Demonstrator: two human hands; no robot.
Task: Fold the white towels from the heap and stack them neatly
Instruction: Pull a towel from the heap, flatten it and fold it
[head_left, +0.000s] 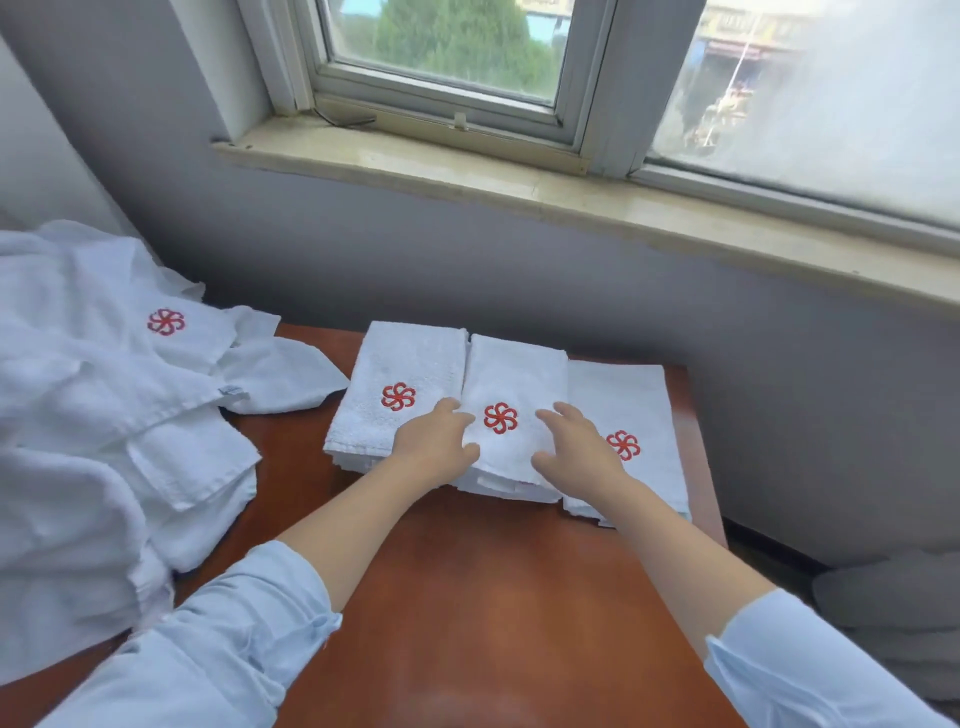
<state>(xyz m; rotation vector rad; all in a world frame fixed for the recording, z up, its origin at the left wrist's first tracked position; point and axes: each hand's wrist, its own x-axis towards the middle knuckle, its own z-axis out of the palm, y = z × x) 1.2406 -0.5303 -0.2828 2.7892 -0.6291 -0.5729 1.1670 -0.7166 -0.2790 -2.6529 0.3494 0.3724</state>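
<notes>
Three stacks of folded white towels with red flower logos stand side by side at the far edge of the table: a left stack, a middle stack and a right stack. My left hand rests with relaxed fingers on the left side of the middle stack's top towel. My right hand lies on its right side, fingers spread. A heap of unfolded white towels covers the table's left part.
The brown wooden table stands against a grey wall under a window sill. Its right edge drops to the floor, where a grey object lies.
</notes>
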